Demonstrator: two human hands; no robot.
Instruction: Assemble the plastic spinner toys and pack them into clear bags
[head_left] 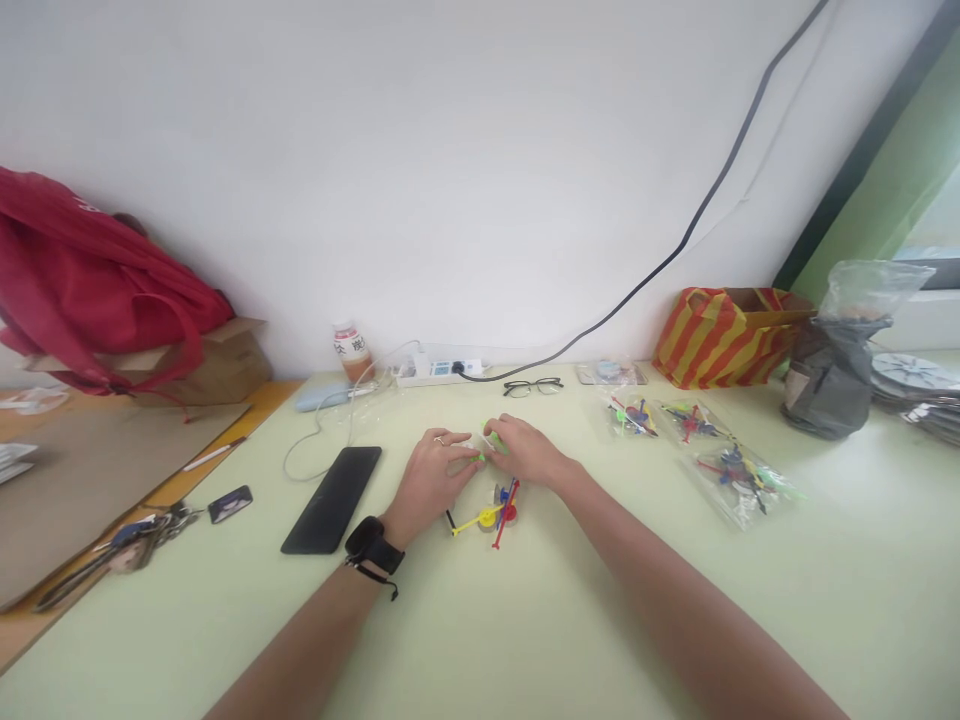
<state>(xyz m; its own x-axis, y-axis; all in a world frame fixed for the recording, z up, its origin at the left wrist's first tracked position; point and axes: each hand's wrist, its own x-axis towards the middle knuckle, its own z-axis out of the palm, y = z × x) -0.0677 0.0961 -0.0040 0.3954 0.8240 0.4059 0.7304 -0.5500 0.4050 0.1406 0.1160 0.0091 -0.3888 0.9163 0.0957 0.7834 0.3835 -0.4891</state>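
My left hand [431, 475], a black watch on its wrist, has its fingers closed at a small green plastic piece [481, 458]. Close against it, my right hand [523, 448] pinches another small green piece [489, 432]. Something white or clear lies between the two sets of fingertips, too small to make out. On the table just below the hands is a little group of plastic parts: a yellow stick with a round disc [487, 517], a red stick [505, 520] and a blue part [502, 494]. A black stick [450, 521] sticks out from under my left hand.
A black phone-like slab [331, 500] lies left of my hands. Behind are a power strip [439, 373], glasses [533, 386] and a bottle [352, 352]. Bagged colored parts [741, 484] and a striped bag [727, 338] are right. Keys [150, 530] lie far left.
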